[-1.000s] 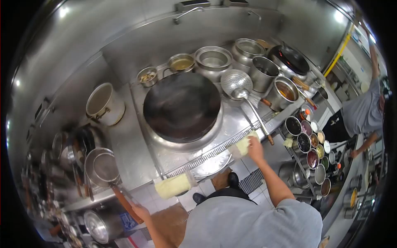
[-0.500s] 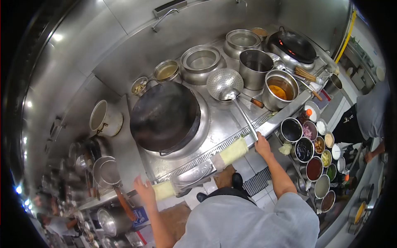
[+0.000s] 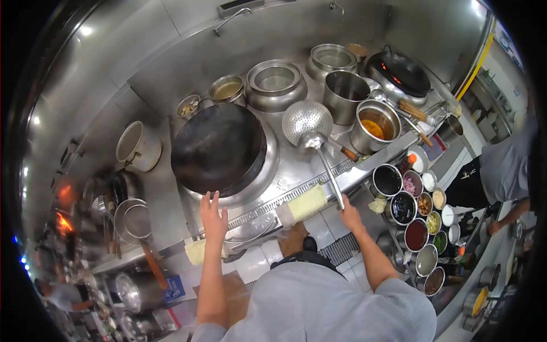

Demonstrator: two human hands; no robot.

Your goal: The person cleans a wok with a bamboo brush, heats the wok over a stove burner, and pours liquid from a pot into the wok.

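Note:
My right hand is wrapped round the end of a long metal ladle. The ladle's bowl overlaps a round perforated strainer, whose wooden handle points towards the sauce pots. With fingers stretched up and apart, my left hand is at the near rim of a large dark wok, overlapping the spot of its near handle in this view. The wok sits tilted on the steel burner ring. Below the left hand, a yellowish cloth lies over the stove's front edge.
A deep pot and a pot of orange liquid stand right of the strainer. Several seasoning tins crowd the right side. Another folded cloth lies on the front rail. A co-worker stands at far right; flames burn at far left.
My left hand has moved right and up from beside the cloth to the wok's near rim. My right hand still grips the ladle. Flames now show at far left.

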